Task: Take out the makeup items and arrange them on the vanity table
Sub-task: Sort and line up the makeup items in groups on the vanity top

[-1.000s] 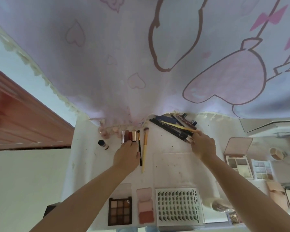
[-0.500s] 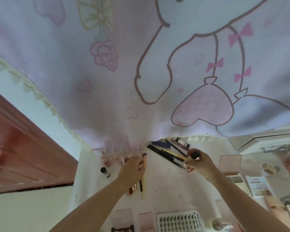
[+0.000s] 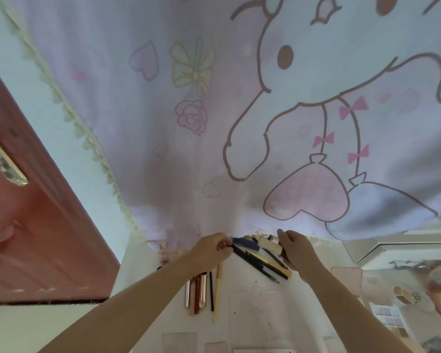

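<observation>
We were midway through sorting, our left hand point(image 3: 211, 249) pinching a small item we could not identify and our right hand point(image 3: 294, 250) gripping a cream tube point(image 3: 270, 246) above the pencil pile point(image 3: 260, 261) at the vanity table's point(image 3: 252, 301) back edge, so next it likely needed laying beside the lined-up brushes point(image 3: 215, 291).

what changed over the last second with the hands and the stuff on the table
The left hand left the lipstick tubes and rose to the pencil pile. The right hand took hold of a small cream tube and lifted it. Tubes and brushes stayed put.
</observation>
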Available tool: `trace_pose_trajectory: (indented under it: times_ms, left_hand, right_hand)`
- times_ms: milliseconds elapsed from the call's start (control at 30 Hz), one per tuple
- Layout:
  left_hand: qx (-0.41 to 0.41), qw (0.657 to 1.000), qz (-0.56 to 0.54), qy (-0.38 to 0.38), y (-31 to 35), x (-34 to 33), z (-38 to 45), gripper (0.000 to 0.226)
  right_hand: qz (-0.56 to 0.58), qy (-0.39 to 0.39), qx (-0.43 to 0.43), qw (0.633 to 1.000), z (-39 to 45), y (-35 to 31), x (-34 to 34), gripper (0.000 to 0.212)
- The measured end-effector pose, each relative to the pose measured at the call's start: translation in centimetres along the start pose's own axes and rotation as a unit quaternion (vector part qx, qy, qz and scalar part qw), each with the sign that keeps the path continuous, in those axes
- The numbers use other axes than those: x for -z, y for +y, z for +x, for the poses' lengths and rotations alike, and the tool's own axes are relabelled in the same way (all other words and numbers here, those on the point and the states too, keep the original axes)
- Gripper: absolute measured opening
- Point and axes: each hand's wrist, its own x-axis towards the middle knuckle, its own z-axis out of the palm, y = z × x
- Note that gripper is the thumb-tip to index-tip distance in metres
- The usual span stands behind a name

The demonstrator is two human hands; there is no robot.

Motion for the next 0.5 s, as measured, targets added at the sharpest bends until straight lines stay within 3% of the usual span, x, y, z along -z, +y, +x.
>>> trace_pose_trajectory:
  times_ms: [100, 167, 267, 400, 500]
  left_hand:
    - [-0.076, 0.996, 0.01, -0.039, 1.8, 0.1, -0.4, 0.033]
    - [-0.122, 0.991, 0.021, -0.042, 2.5, 0.4, -0.5, 0.028]
    - [-0.174, 0.983, 0.061, -0.018, 3.3, 0.9, -0.8, 0.018]
    - [-0.218, 0.966, 0.112, 0.08, 4.1, 2.4, -1.3, 0.021]
    - [-0.25, 0.947, 0.152, 0.134, 4.9, 2.6, -1.5, 0.02]
  right_hand:
    - [-0.115, -0.016, 0.041, 0.992, 0.0, -1.5, -1.4, 0.018]
    - [-0.144, -0.02, 0.062, 0.987, -0.1, -2.6, -2.0, 0.012]
    - [-0.082, -0.037, 0.033, 0.995, -0.8, -4.2, -2.2, 0.019]
    - [-0.015, -0.058, 0.0, 0.998, -2.4, -6.2, -1.5, 0.043]
    - [0.044, -0.053, -0.019, 0.997, -3.1, -7.2, -1.4, 0.047]
